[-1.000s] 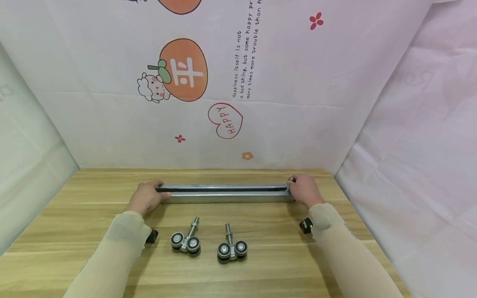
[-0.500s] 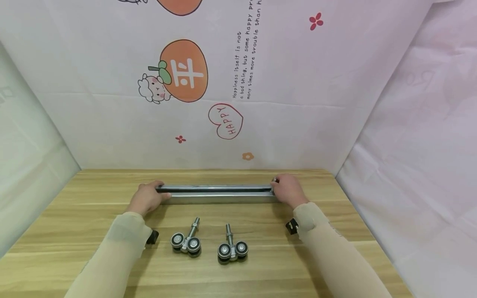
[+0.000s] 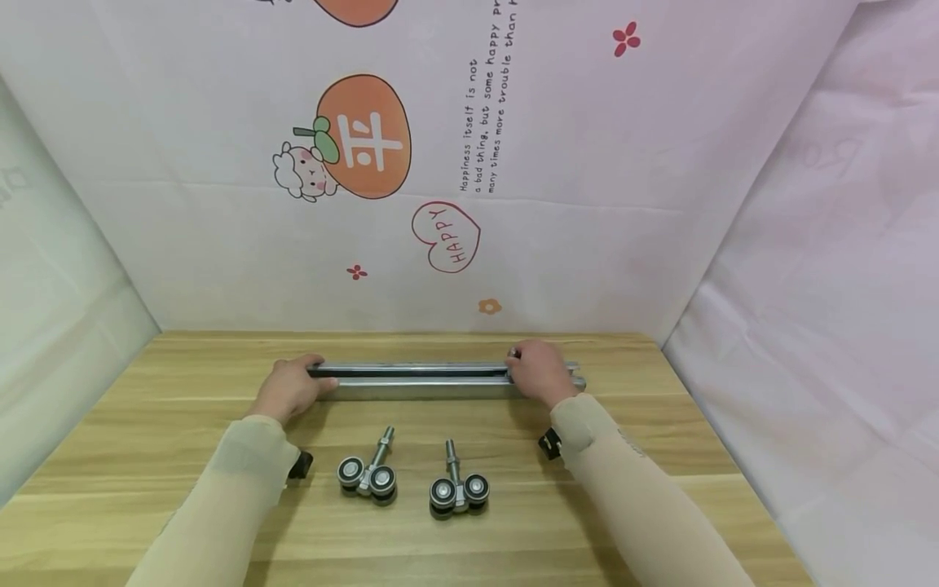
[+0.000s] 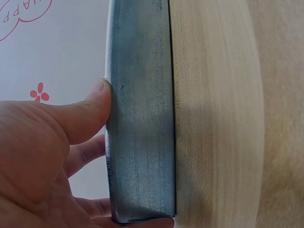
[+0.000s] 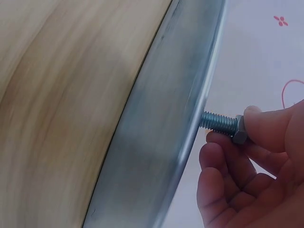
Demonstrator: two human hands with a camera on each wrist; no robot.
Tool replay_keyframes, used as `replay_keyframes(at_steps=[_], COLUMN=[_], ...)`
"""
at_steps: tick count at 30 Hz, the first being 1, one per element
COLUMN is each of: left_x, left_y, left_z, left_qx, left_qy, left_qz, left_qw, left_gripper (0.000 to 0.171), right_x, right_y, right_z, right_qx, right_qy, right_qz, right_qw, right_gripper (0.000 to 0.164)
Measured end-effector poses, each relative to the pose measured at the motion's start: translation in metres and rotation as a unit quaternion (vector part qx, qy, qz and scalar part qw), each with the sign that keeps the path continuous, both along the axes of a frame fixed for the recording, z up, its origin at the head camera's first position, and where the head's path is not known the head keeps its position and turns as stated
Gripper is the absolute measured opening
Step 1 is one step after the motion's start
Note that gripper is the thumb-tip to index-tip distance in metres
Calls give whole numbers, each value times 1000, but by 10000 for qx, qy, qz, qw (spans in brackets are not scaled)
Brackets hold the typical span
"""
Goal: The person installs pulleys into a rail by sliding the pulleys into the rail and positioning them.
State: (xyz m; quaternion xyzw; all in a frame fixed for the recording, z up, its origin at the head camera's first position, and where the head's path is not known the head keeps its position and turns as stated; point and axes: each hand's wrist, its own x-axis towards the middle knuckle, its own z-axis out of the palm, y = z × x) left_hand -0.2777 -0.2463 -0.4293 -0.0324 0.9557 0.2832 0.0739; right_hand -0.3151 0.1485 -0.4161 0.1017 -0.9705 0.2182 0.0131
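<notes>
A metal C-shaped track [image 3: 425, 390] lies across the back of the table, its slot facing up. My left hand [image 3: 288, 388] grips its left end; in the left wrist view the thumb presses the upper edge of the track [image 4: 141, 118] and the fingers reach round the end. My right hand [image 3: 541, 372] is over the right part of the track. In the right wrist view it pinches the hex end of a threaded bolt [image 5: 219, 123], which stands up out of the slot. The bolt's lower end is hidden inside the track.
Two roller trolleys with threaded stems, a left one [image 3: 368, 478] and a right one [image 3: 459, 492], lie on the wooden table [image 3: 396, 554] in front of the track. A printed white cloth [image 3: 557, 261] hangs behind, with white cloth walls at both sides.
My right hand has slid left along the track with the bolt, from the right end inward, so the track's right end now shows. The left hand and both trolleys have stayed put.
</notes>
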Motion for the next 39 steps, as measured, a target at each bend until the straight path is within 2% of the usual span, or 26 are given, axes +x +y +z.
replay_keyframes(at_steps=[12, 23, 37, 39], left_x=[1, -1, -1, -2], left_y=[-2, -5, -4, -4], left_z=[6, 5, 4, 4], left_qx=[62, 112, 88, 91], left_qy=[-7, 58, 29, 37], left_qz=[51, 71, 93, 101], left_qw=[10000, 9999, 9999, 9999], left_gripper=[71, 71, 71, 71], right_x=[-5, -5, -4, -4], right_y=[-31, -73, -135, -145], right_z=[-1, 0, 5, 5], right_qx=[144, 279, 171, 176], right_qy=[100, 243, -163, -119], right_qz=[167, 516, 648, 687], right_qw=[9997, 9980, 9976, 9974], right_gripper=[33, 40, 28, 26])
